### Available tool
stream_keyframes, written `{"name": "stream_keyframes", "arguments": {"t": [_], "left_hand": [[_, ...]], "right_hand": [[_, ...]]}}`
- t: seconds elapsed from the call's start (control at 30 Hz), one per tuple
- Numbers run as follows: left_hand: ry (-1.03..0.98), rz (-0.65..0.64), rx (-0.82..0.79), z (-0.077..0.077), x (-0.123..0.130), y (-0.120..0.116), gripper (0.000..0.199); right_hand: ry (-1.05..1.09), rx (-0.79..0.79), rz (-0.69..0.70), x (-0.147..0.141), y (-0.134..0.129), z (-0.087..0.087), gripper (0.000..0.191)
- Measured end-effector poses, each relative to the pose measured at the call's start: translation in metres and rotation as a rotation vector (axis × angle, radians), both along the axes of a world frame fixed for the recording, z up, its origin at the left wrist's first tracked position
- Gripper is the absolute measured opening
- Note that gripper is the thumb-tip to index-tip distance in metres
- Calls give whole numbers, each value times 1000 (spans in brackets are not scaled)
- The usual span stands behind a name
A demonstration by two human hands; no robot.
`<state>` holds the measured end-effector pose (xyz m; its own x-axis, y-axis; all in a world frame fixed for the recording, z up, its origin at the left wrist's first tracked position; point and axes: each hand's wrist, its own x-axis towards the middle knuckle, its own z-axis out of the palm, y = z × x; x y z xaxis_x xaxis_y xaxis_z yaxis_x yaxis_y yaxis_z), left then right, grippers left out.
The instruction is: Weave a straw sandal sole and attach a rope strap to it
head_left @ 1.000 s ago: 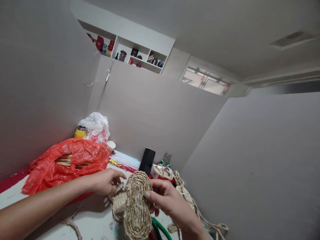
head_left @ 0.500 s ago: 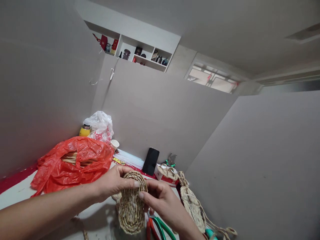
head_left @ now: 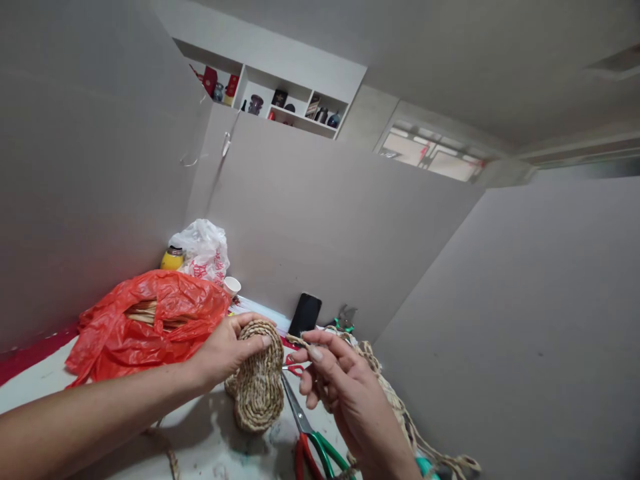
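My left hand (head_left: pixel 227 353) grips the upper end of a woven straw sole (head_left: pixel 259 393), thumb on its front face. The sole is built of coiled braided rows, narrow at the waist, and is held upright above the table. To its right, my right hand (head_left: pixel 350 383) pinches a piece of straw cord (head_left: pixel 297 341) between thumb and forefinger. The cord's end points toward the sole's top, apart from it. Below the hands lie scissors (head_left: pixel 301 413) with one red and one green handle. A small red-handled tool (head_left: pixel 294 369) shows partly behind the right fingers.
A red plastic bag (head_left: pixel 113 330) of straw strips lies at the left, before a white bag (head_left: pixel 203 243), a yellow jar (head_left: pixel 173 259) and a paper cup (head_left: pixel 232 286). A phone (head_left: pixel 305 313) leans on the grey partition (head_left: pixel 320 220) near pliers (head_left: pixel 346 319). Straw cords (head_left: pixel 415 433) hang at right.
My right hand has left the sole, moved right and up, and now pinches a straw cord. The sole has shifted slightly up and left with my left hand, uncovering the scissors' blades.
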<state>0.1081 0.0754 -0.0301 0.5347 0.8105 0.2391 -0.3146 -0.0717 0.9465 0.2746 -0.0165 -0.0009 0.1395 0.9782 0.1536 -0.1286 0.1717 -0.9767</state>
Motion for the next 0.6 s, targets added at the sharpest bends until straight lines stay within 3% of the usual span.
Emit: {"name": "stream_keyframes", "arguments": {"t": [0.17, 0.33, 0.47, 0.6], "left_hand": [[-6, 13, 151, -6, 0, -4, 20], [56, 138, 318, -6, 0, -9, 15], [70, 143, 302, -7, 1, -12, 16], [23, 48, 225, -9, 2, -15, 17]], "right_hand": [[99, -30, 25, -9, 4, -5, 32], [137, -56, 19, -16, 6, -9, 33], [149, -66, 12, -21, 7, -9, 34], [152, -56, 15, -22, 9, -13, 34]]}}
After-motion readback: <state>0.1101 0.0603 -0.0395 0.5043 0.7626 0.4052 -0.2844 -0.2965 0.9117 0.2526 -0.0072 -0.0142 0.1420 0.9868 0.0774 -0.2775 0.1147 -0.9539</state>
